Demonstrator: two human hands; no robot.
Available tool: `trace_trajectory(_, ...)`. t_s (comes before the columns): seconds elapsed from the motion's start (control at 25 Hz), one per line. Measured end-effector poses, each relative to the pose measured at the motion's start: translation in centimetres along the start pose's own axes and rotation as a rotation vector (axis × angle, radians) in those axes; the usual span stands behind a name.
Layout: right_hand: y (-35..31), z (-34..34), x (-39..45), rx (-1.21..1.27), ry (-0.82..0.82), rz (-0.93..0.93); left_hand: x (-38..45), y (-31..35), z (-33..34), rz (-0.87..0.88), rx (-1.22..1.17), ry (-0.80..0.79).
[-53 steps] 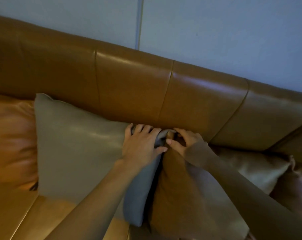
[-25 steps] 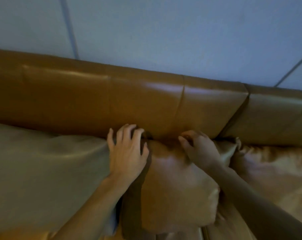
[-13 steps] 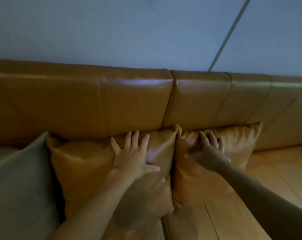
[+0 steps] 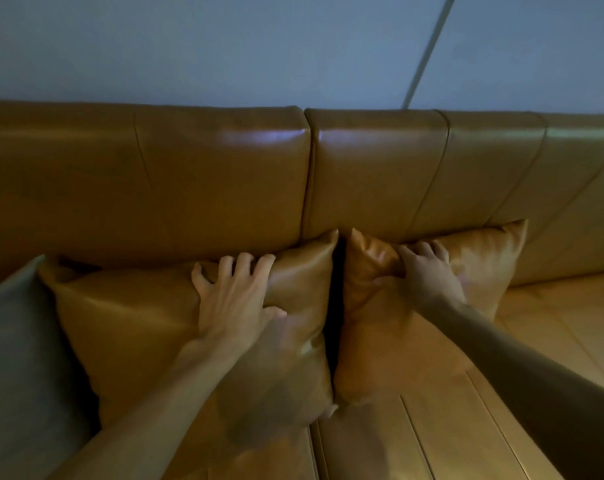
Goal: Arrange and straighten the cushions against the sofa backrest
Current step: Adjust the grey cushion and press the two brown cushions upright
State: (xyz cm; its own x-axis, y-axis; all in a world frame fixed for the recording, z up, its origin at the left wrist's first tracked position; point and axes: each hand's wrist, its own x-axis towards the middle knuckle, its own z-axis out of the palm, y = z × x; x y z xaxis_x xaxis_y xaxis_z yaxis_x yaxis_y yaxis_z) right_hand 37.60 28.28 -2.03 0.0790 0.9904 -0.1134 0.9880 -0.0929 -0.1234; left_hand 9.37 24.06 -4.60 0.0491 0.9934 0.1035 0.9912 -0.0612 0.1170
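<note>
Two tan leather cushions lean upright, side by side, against the sofa backrest. My left hand grips the top edge of the left tan cushion, fingers curled over it. My right hand clutches the top of the right tan cushion, pinching the leather near its upper left corner. A narrow dark gap separates the two cushions. A grey-green cushion stands at the far left, overlapping the left tan cushion's edge.
The tan sofa seat stretches to the right of the cushions and in front of them. A pale blue-grey wall with a thin diagonal seam rises behind the backrest.
Both hands went from lying flat with spread fingers on the tan cushions to curling over and gripping their top edges. The cushions stand in the same place.
</note>
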Motion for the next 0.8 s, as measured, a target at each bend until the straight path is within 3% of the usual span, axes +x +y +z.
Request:
trace_trajectory(0.16, 0.4, -0.7, 0.0, -0.008, 0.102, -0.006, -0.1, 0.9, -0.2, 0.044, -0.038, 0.074)
trace_trajectory(0.4, -1.3, 1.5, -1.0, -0.049, -0.016, -0.023, -0.1, 0.4, -0.2, 0.071, 0.013, 0.135)
trace_trajectory(0.8, -1.8, 0.1, -0.9, 0.000, 0.005, 0.036, 0.1, -1.3, -1.2, 0.108, -0.024, -0.022)
